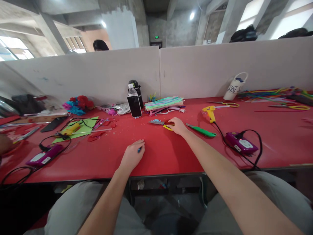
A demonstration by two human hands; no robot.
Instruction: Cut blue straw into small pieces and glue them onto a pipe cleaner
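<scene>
My left hand [133, 152] rests on the red table with its fingers curled. A small dark blue piece [139, 149] pokes out between thumb and fingers; most of it is hidden, so its kind cannot be made out. Farther forward, my right hand [178, 126] has its fingers on the handles of a pair of scissors [160, 123], which lie with the blades pointing left. Yellow and dark red show on the handles. Small light blue scraps [156, 120] are beside the blades. Just right of that hand lies a green-handled cutter [202, 131].
A phone [134, 106] leans on bottles near the white partition [102, 71]. Pastel pipe cleaners [165, 103] are piled beside it. To the right are a yellow glue gun [209, 114], a corded purple box [241, 143] and a white bottle [234, 88]. Another person's hand [5, 143] shows far left.
</scene>
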